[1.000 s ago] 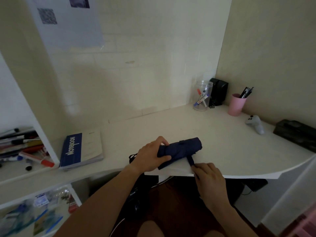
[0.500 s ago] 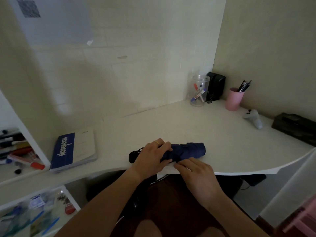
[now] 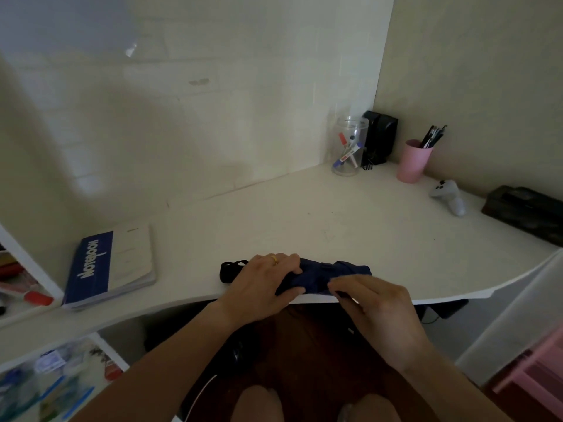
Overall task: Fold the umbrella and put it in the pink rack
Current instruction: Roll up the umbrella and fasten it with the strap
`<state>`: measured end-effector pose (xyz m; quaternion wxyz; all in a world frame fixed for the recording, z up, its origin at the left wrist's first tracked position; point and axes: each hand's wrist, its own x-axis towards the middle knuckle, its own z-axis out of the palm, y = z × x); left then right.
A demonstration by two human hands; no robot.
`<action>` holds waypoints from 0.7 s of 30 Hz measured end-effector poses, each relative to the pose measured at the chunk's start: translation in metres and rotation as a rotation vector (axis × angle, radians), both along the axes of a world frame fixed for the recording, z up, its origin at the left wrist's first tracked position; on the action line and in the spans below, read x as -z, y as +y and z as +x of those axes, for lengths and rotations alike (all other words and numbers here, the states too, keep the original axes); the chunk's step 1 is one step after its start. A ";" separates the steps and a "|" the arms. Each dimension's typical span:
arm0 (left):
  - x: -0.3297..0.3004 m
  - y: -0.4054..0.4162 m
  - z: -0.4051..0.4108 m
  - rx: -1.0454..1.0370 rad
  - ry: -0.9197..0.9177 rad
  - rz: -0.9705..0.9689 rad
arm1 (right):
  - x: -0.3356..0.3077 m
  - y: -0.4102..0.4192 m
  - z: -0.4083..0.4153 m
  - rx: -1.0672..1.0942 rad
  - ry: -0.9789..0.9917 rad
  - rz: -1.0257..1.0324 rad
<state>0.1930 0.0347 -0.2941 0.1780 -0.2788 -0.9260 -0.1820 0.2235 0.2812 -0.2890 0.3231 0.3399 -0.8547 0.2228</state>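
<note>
A folded navy umbrella (image 3: 316, 277) lies lengthwise along the front edge of the white desk (image 3: 350, 229), its black handle and wrist loop (image 3: 230, 269) sticking out to the left. My left hand (image 3: 263, 284) is wrapped over its left half, thumb beneath. My right hand (image 3: 374, 306) pinches the umbrella's dark closing strap at the front of the bundle. A corner of the pink rack (image 3: 539, 376) shows low at the right edge, below desk level.
A blue notebook (image 3: 111, 264) lies at the desk's left. At the back right stand a clear jar of markers (image 3: 348, 146), a black speaker (image 3: 379, 137), a pink pen cup (image 3: 412, 161), a white controller (image 3: 449, 196) and a black box (image 3: 524, 208). Shelves with markers sit at left.
The umbrella went from tilted to lying flat along the desk edge. My right hand rose from the hanging strap onto the bundle. The camera tipped downward.
</note>
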 end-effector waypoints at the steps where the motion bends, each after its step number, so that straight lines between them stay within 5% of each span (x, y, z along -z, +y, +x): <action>1: -0.002 -0.001 0.000 0.014 -0.004 -0.003 | -0.001 0.001 -0.005 -0.004 -0.029 0.003; 8: -0.008 -0.001 -0.013 -0.025 0.152 -0.225 | 0.002 0.009 -0.039 -0.014 -0.065 0.231; 13: -0.013 0.003 -0.015 0.001 0.085 -0.257 | 0.004 0.016 -0.050 0.065 -0.046 0.380; 21: 0.002 0.002 -0.018 0.008 0.037 -0.290 | 0.008 0.012 -0.047 0.137 -0.007 0.241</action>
